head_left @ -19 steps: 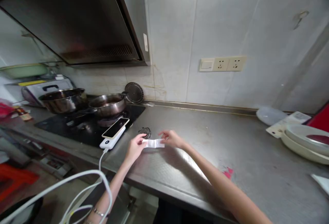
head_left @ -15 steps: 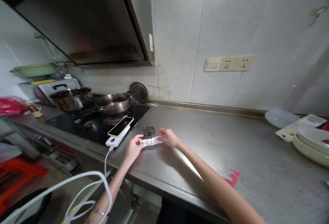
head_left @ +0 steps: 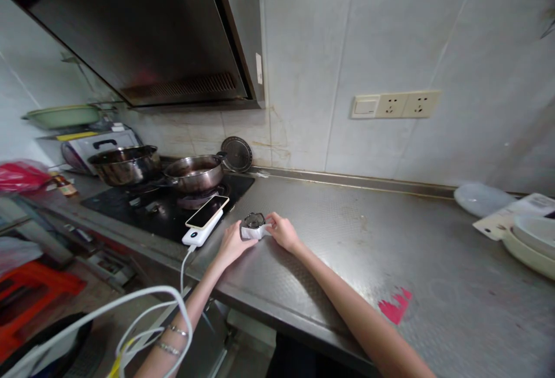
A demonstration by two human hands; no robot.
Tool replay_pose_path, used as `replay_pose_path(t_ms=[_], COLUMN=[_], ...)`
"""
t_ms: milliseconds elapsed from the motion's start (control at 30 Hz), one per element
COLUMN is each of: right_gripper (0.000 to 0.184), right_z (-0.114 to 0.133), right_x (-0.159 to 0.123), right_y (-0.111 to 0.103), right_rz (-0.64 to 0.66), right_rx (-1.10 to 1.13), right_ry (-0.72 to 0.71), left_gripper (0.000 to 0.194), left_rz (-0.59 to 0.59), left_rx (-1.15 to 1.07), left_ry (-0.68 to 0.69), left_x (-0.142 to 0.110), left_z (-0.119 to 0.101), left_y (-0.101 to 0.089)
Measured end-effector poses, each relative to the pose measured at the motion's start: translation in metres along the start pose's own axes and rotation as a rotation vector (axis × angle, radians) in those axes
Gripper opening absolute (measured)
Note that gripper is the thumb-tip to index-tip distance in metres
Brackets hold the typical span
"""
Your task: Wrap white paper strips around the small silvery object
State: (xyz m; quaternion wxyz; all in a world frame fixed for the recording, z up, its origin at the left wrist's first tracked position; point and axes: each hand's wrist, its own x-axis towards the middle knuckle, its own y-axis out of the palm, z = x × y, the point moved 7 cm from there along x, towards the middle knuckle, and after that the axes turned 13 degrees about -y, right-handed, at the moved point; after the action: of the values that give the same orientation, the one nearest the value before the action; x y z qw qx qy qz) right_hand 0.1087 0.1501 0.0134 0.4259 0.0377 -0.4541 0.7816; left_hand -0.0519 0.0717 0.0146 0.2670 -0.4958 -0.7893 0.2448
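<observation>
Since white strip point(head_left: 255, 232) prob. needs both ends held to curve, L hand point(head_left: 234, 244) & R hand point(head_left: 282, 232) fingers pinch one each, just nearside of dark ring point(head_left: 254, 215) on ctr point(head_left: 329, 222) by hob point(head_left: 169, 225).

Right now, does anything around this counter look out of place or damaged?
Two things. A ragged, torn-looking red patch marks the counter to the right of your right hand, odd against the grey metal. A phone sits on a white device at the edge of the stove, close to a pan, seemingly an odd spot for electronics.
</observation>
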Motion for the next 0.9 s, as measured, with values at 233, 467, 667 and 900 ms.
replay_pose_path(t_ms=[233, 467, 667, 900], right_gripper=[0.052, 0.083, 0.061, 0.060], right_z=[-0.009, -0.018, -0.016, -0.020], right_x=[0.006, 0.025, 0.040, 0.045], right_y=[0.003, 0.013, 0.021, 0.022], right_rz=[0.030, 0.153, 0.267, 0.290], right_rx=[0.044, 0.016, 0.026, 0.059], right_ry=[-0.075, -0.180, -0.251, -0.288], left_gripper=[0.038, 0.047, 0.055, 0.060], left_rz=[-0.029, 0.024, 0.155, 0.239], left_rx=[-0.009, -0.056, -0.035, -0.077], left_ry=[-0.004, -0.007, -0.005, -0.029], left_x=[0.015, 0.019, 0.025, 0.037], left_z=[-0.004, 0.001, 0.008, 0.015], left_y=[0.003, 0.005, 0.013, 0.010])
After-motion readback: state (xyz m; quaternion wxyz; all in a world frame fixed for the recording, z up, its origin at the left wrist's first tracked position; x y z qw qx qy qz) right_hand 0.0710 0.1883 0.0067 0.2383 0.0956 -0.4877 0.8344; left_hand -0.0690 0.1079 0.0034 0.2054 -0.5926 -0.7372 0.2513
